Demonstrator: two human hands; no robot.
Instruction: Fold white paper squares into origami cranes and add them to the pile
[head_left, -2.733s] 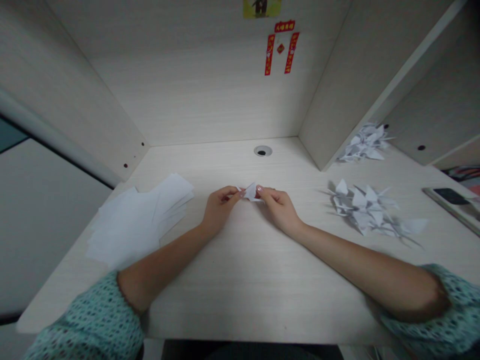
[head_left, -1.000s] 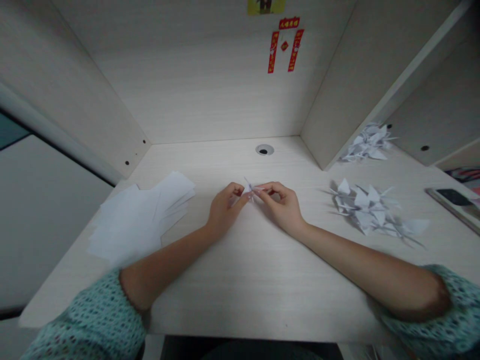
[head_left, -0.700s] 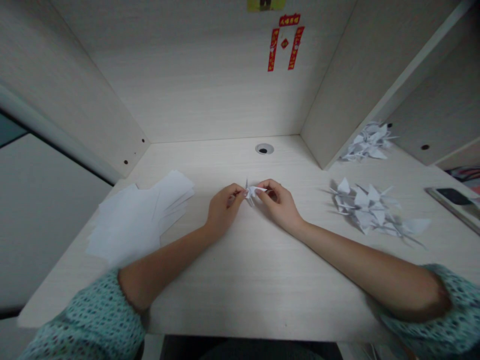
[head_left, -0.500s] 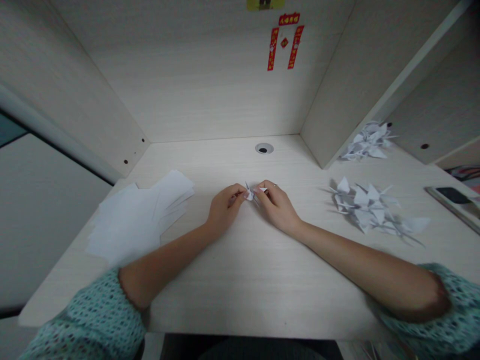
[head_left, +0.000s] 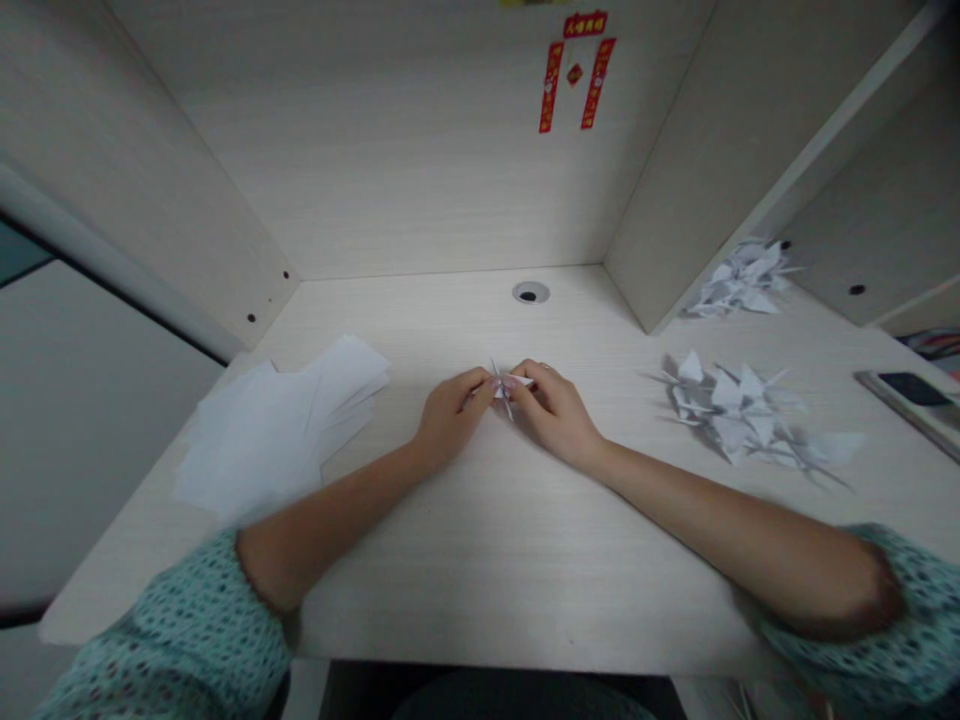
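Observation:
Between my two hands, at the middle of the desk, is a small white origami crane [head_left: 505,392] with thin pointed ends sticking out front and back. My left hand [head_left: 455,408] pinches its left side between thumb and forefinger. From the right, my right hand [head_left: 553,408] grips the other side the same way, a white paper tip showing beyond the fingers. The two thumbs are close together over the paper, and the fingertips cover much of it. A pile of flat white paper sheets [head_left: 255,430] lies left of my left hand. Right of my right hand sits a heap of folded paper cranes [head_left: 739,405].
More folded paper pieces [head_left: 742,280] lie behind the end of the upright divider [head_left: 675,200]. A phone [head_left: 911,395] rests at the desk's right side. The light wooden desk [head_left: 465,570] has a round cable hole [head_left: 531,293] near the back panel, which carries red paper stickers [head_left: 551,85].
My thumbs have come closer together over the crane, and its pointed end toward me shows more. The camera view has shifted slightly. The paper piles stay where they were.

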